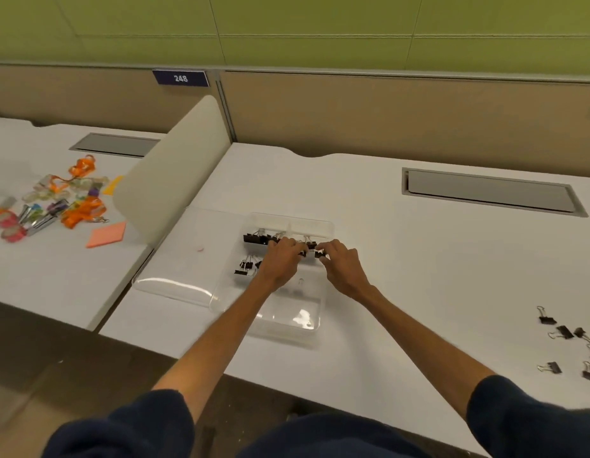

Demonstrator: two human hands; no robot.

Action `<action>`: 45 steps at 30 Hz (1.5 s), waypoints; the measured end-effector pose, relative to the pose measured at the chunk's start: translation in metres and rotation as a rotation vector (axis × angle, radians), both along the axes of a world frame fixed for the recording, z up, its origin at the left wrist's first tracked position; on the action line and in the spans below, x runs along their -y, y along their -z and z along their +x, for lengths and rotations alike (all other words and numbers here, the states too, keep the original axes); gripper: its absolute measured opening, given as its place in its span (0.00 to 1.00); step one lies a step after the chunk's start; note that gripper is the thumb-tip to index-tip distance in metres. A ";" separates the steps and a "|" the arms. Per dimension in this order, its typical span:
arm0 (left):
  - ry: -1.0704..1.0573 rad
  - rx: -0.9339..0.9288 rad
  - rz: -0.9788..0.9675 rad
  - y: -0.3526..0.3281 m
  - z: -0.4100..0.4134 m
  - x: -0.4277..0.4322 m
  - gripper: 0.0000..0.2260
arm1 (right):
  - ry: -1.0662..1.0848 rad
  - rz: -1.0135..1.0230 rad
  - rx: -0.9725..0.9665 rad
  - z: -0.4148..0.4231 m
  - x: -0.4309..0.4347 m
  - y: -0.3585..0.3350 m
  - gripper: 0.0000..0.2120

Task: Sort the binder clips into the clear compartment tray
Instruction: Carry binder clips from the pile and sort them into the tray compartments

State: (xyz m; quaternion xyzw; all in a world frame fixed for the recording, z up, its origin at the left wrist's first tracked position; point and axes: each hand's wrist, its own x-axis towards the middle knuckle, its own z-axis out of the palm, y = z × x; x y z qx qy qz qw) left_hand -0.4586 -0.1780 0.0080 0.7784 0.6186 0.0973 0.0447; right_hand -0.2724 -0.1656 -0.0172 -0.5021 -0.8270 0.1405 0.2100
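The clear compartment tray (280, 320) lies in the middle of the white desk. Black binder clips (254, 239) fill its far left compartment, and a few more clips (243, 268) lie in the compartment nearer me. My left hand (282, 259) is over the tray's middle with its fingertips on a small black clip. My right hand (341, 266) is beside it, pinching another black clip (319, 254) over the tray's right side. Several loose black binder clips (566, 345) lie on the desk at the far right.
The tray's clear lid (174, 285) lies flat to its left. A rounded white divider panel (174, 170) separates the neighbouring desk, which holds colourful items (56, 203) and orange sticky notes (107, 234). A grey cable hatch (488, 193) sits at the back right.
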 end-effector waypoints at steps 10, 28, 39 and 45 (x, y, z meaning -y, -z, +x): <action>0.098 -0.091 -0.249 -0.004 -0.032 0.004 0.13 | -0.048 -0.157 0.072 -0.037 0.013 0.007 0.15; 0.227 -0.334 -0.251 -0.003 -0.034 -0.002 0.06 | -0.032 -0.134 0.114 -0.046 0.012 0.007 0.11; 0.232 -0.205 -0.225 -0.002 -0.036 -0.004 0.06 | -0.013 -0.118 0.016 -0.042 0.009 0.001 0.10; 0.112 -0.017 -0.124 0.000 -0.024 -0.005 0.12 | 0.114 -0.041 -0.128 -0.023 0.013 0.000 0.10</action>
